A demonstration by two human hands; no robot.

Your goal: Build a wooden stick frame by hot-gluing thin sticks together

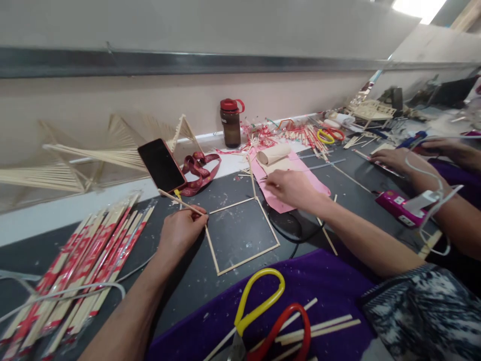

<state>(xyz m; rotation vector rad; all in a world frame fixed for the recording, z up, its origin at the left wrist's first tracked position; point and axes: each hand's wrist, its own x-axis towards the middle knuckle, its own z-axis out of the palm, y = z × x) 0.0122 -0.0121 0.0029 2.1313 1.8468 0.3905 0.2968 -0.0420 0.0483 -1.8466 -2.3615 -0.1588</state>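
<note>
On the dark tabletop lies a square of thin wooden sticks [248, 260], with one more stick [253, 175] rising from its far right corner. At the far left corner, my left hand [182, 228] is closed, its fingertips pinching a slanted wooden stick [175, 197]. My right hand [293, 188] is over a pink sheet [313, 183], with its fingers pressed together. A small dark tip shows at those fingers; what it belongs to is hidden. Beyond this hand a cardboard roll [276, 154] rests on the sheet.
Wrapped chopsticks [86, 260] fill the left side. A phone [161, 165] leans near a stick structure [93, 150]. Behind stands a bottle [230, 125]. Yellow-and-red scissors [261, 303] lie on purple cloth [188, 331]. At right are a purple power strip [400, 208] and another person's hands [394, 159].
</note>
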